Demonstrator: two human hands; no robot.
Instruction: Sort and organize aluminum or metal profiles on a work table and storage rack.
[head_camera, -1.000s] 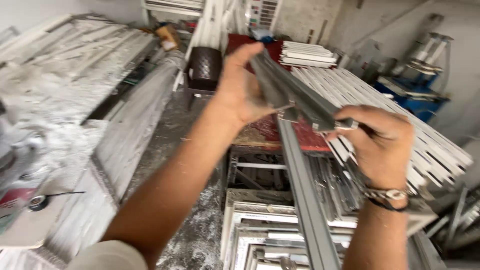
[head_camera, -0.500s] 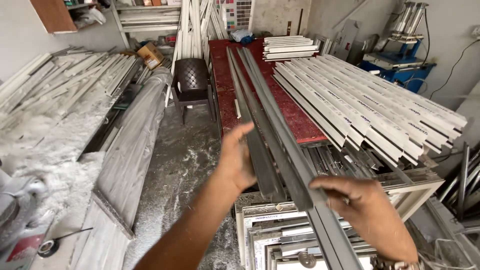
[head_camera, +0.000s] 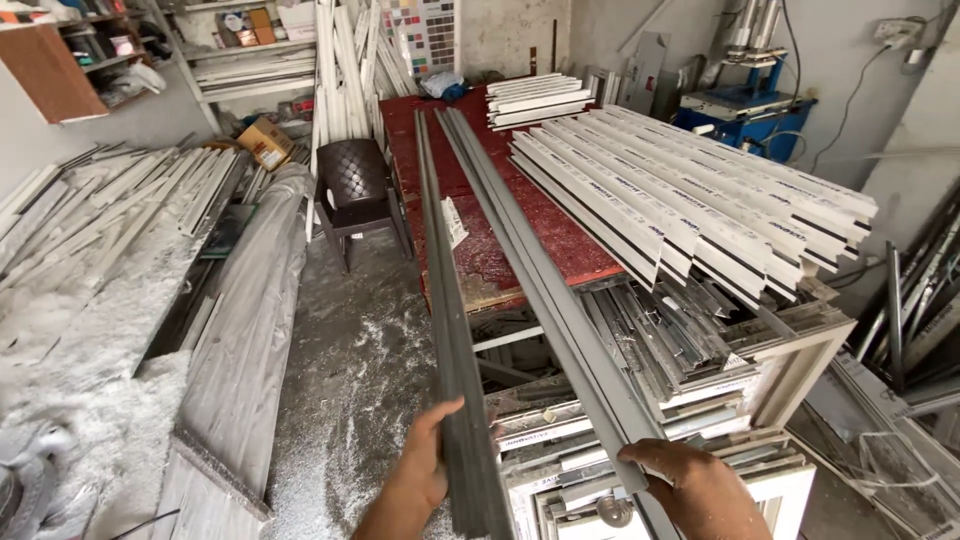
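Dusty workshop, red table at centre. We grip two long grey profiles at bottom centre, far ends resting on it: left hand wrapped around one, right hand clasping the other. They look stiff, light, smooth and whippy; hold nearer mid-length.

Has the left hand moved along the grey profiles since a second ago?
Yes. The left hand has slid back toward the person along the left grey profile; it was near the dark chair and now grips the near end, far from the chair.
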